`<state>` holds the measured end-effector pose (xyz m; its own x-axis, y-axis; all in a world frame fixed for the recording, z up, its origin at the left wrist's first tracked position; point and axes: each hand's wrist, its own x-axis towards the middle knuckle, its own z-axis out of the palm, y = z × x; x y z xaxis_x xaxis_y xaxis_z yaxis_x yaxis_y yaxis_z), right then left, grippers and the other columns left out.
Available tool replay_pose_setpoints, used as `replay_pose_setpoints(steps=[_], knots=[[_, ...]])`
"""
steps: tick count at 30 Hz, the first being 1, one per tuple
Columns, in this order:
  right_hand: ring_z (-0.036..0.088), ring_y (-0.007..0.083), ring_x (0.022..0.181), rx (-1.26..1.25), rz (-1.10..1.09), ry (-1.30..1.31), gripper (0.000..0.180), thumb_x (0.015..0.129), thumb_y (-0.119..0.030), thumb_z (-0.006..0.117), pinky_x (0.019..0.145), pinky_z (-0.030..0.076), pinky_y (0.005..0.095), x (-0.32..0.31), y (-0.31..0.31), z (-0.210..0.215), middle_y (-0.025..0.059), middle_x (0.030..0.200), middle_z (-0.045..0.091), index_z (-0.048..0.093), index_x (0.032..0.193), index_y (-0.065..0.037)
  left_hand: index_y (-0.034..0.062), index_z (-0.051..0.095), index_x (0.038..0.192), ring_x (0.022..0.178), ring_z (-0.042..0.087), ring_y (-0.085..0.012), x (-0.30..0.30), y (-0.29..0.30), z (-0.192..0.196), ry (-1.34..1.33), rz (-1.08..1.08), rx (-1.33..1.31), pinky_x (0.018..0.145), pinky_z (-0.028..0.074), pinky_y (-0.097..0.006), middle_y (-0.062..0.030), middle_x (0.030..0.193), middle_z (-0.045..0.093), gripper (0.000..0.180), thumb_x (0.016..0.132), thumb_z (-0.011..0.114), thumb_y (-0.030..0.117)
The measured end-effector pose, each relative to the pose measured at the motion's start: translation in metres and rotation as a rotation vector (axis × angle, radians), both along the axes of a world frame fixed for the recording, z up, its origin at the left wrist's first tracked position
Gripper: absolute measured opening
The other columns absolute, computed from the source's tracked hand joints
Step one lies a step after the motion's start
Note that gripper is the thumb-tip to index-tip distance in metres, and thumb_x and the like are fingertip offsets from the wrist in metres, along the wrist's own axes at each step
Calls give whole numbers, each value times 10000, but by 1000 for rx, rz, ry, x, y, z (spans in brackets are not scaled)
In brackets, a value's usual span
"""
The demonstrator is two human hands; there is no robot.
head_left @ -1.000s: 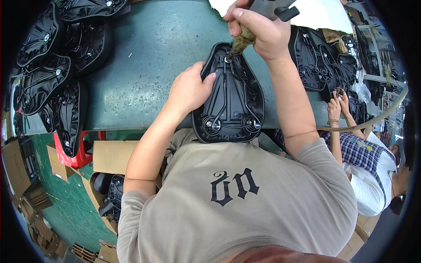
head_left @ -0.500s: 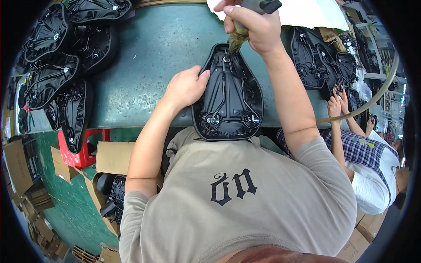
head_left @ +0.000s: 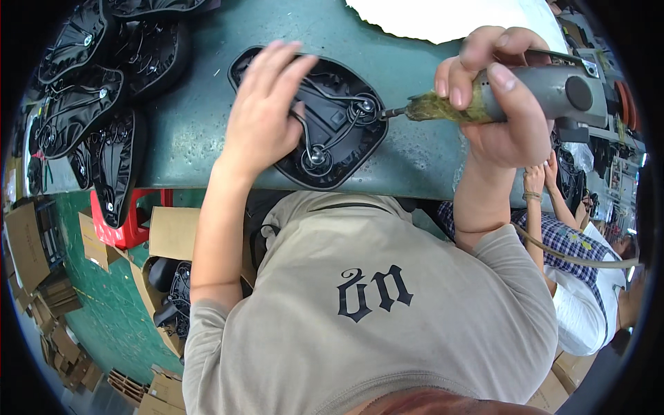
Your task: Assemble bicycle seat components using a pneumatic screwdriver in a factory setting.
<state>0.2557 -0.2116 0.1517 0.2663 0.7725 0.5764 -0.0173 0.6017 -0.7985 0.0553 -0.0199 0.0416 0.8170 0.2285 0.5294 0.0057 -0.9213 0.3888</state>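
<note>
An upside-down black bicycle saddle [head_left: 337,119] lies turned on the bench, its narrow end to the upper left and its wide end to the right. Over the narrow part rests my left hand [head_left: 266,111], fingers spread and slightly blurred, thumb beside a metal rail. My right hand [head_left: 508,104] grips a grey power screwdriver [head_left: 564,97], its front wrapped in worn yellowish tape. The tool lies nearly level, and its bit [head_left: 394,113] points left at the saddle's right-hand spring mount [head_left: 364,107]. Whether the bit touches the fastener there, I cannot tell.
Several upturned saddles [head_left: 79,131] are piled at the bench's left. A white sheet [head_left: 429,17] lies at the back. Below stand a red stool [head_left: 121,232] and an open cardboard box [head_left: 178,228]. A hose [head_left: 588,263] crosses in front of a co-worker [head_left: 588,297] on the right.
The saddle has turned, its narrow end swinging left. My left hand has shifted onto it from its edge. The screwdriver has come down and right, from the narrow end to the wide end.
</note>
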Motion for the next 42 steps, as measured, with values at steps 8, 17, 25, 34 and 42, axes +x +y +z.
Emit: replay_pose_setpoints(steps=[8, 17, 25, 34, 42], knots=[[622, 248, 722, -49, -59, 43, 347, 918, 23, 491, 745, 524, 468, -10, 17, -45, 233, 1089, 582, 490, 1263, -17, 34, 624, 1063, 1078, 650, -359, 17, 5, -28, 29, -87, -167, 918, 539, -429, -132, 1112, 678, 289, 788, 666, -42], [608, 242, 656, -142, -49, -22, 202, 902, -6, 494, 696, 528, 459, 3, 29, -57, 200, 880, 622, 509, 1104, 3, 41, 617, 1041, 1008, 657, -345, 17, 3, -28, 3, -76, -159, 863, 544, -435, -115, 1047, 667, 274, 780, 647, -38], [625, 236, 684, 3, -74, -102, 370, 913, -47, 485, 711, 526, 455, -2, 12, -14, 255, 1114, 590, 529, 1277, 7, 34, 618, 1047, 976, 649, -369, 14, 2, -26, 30, -64, -199, 843, 538, -448, -132, 1026, 662, 281, 775, 658, -20], [620, 231, 724, 42, 27, -93, 402, 917, -77, 514, 736, 527, 445, -31, -10, -5, 210, 1132, 553, 475, 1311, -9, -14, 561, 1121, 996, 591, -382, -2, -32, -28, 29, 356, -260, 875, 501, -463, -190, 1057, 594, 447, 722, 746, 65], [632, 217, 739, -112, -81, -181, 330, 944, -27, 617, 729, 548, 447, -52, 9, -29, 188, 1082, 585, 496, 1250, -52, -5, 576, 1123, 965, 588, -375, -4, -31, -39, -14, 358, -219, 850, 507, -458, -183, 1040, 585, 427, 723, 718, 43]])
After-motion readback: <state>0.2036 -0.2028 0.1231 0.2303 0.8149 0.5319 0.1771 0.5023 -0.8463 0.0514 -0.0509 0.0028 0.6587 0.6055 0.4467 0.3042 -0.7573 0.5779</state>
